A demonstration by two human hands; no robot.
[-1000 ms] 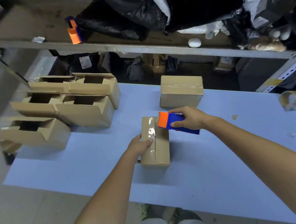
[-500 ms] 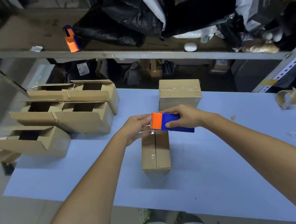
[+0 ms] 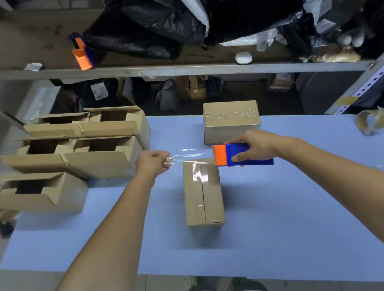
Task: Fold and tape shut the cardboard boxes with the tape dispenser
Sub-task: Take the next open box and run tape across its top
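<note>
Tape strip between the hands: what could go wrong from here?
1. The tape strip hangs free between left hand and dispenser; it may twist or stick to itself.
2. Neither hand steadies the box, so it may slide when tape lands.
3. The strip may land off the seam.

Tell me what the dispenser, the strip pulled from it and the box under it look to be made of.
Tape dispenser: seemingly hard plastic, matte orange and blue in solid blocks.
Tape strip: thin clear film, glossy; the table shows through it and it glints.
Cardboard box: plain brown cardboard, dull, with a centre flap seam; the shiny patch at its far end looks like tape already laid.
</note>
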